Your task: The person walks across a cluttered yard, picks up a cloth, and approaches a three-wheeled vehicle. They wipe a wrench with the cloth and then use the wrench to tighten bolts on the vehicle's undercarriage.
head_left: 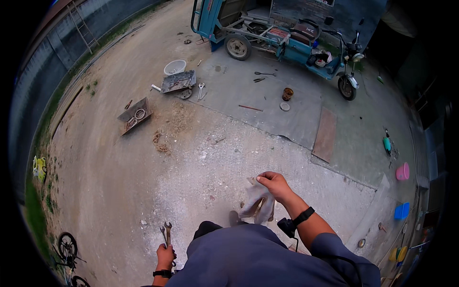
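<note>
My left hand (166, 257), low at the left of my body, is closed round a pair of open-end wrenches (168, 234), their jaws pointing up. In front of me my right hand (275, 184) pinches the upper edge of a grey, stained rag (258, 202) between thumb and fingers. The rag hangs down in folds with a dark gap in its middle. Its lower end reaches close to my shoe (234, 218), and my shirt hides part of that area.
A blue cargo tricycle (296, 50) with its bed tipped up stands at the back. Ahead on the left lie two metal tool trays (180, 82), a white basin (175, 66) and wrenches (201, 90). A rusty tin (287, 93) and a brown board (325, 134) lie right of centre; a pink bucket (402, 171) is farther right.
</note>
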A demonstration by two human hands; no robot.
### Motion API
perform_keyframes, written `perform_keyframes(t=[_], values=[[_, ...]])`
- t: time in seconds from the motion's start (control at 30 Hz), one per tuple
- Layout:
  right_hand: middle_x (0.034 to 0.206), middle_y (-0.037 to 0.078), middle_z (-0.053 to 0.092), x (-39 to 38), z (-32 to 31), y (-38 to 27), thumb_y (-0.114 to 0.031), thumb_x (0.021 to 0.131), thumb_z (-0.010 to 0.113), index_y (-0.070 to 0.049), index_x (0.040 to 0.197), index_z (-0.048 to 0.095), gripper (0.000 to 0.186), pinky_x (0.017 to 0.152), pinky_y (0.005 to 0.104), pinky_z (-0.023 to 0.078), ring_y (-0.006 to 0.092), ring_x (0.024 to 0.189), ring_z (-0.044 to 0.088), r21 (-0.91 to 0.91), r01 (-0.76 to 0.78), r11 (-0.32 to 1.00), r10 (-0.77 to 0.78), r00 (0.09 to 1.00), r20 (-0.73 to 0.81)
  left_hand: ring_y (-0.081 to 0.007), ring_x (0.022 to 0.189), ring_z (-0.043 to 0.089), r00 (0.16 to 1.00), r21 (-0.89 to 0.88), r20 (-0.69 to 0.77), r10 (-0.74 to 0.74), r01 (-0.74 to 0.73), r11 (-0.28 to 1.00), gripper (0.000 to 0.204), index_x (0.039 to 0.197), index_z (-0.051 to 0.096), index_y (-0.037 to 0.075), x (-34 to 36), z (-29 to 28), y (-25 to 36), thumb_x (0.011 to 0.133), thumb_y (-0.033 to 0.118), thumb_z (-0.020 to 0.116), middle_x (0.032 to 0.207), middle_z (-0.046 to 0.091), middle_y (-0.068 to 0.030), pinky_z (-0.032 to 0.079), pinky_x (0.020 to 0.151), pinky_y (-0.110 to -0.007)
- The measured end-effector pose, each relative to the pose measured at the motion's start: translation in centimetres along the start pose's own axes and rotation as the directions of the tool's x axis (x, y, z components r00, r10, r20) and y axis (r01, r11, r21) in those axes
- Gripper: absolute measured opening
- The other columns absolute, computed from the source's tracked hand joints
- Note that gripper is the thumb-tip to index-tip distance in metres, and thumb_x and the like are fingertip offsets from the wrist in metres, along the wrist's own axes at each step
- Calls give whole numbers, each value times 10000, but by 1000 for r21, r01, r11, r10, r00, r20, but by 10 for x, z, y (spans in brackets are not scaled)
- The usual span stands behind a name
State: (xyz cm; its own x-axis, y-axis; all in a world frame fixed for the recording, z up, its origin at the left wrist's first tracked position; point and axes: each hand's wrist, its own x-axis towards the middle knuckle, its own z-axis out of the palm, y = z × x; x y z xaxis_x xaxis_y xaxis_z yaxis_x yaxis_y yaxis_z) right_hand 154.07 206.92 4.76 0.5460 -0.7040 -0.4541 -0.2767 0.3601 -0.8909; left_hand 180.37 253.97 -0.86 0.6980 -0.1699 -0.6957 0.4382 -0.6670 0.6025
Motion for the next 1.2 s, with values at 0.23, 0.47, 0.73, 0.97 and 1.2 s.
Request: perform_keyframes(t=[0.23, 0.47, 0.73, 0.97, 1.2], values=[[937, 41, 694, 160, -6, -71, -213, 895, 689, 9, 1022, 696, 256, 805, 287, 487, 123, 875, 605, -40, 104, 994, -107, 992, -61, -190, 505, 548, 989, 113, 75, -123, 115, 987, 106, 921, 477, -14, 102, 50, 156, 919, 68, 544, 704, 540, -90, 471, 427, -335], [962, 53, 698, 304, -20, -163, -192, 896, 671, 10, 1030, 694, 244, 807, 285, 488, 135, 874, 623, 22, 64, 998, -58, 977, -205, -190, 512, 569, 975, 227, 221, 30, -82, 970, 127, 944, 494, -31, 269, 119, 350, 910, 76, 554, 719, 562, -98, 501, 444, -339], [944, 53, 696, 450, -78, -260, -181, 896, 665, 16, 1032, 692, 241, 793, 280, 487, 125, 860, 619, 182, 60, 982, -7, 961, -275, -166, 512, 559, 908, 210, 360, 215, -304, 929, 129, 943, 511, -14, 383, 250, 609, 917, 103, 561, 700, 559, -76, 494, 458, -325], [968, 80, 701, 645, -165, -315, -218, 885, 656, 11, 1017, 703, 268, 793, 298, 493, 159, 884, 624, 40, 76, 996, -66, 977, -204, -146, 507, 520, 926, 174, 337, 172, -240, 955, 164, 957, 518, 10, 432, 382, 750, 927, 150, 598, 673, 530, -37, 464, 455, -311], [940, 78, 701, 798, -194, -444, -286, 888, 661, -12, 1051, 700, 322, 720, 287, 504, 130, 819, 625, -105, -6, 994, 11, 999, 45, -119, 530, 510, 855, 48, 423, 299, -351, 935, 206, 1017, 537, 18, 453, 496, 925, 890, 119, 664, 700, 538, -18, 455, 486, -290]])
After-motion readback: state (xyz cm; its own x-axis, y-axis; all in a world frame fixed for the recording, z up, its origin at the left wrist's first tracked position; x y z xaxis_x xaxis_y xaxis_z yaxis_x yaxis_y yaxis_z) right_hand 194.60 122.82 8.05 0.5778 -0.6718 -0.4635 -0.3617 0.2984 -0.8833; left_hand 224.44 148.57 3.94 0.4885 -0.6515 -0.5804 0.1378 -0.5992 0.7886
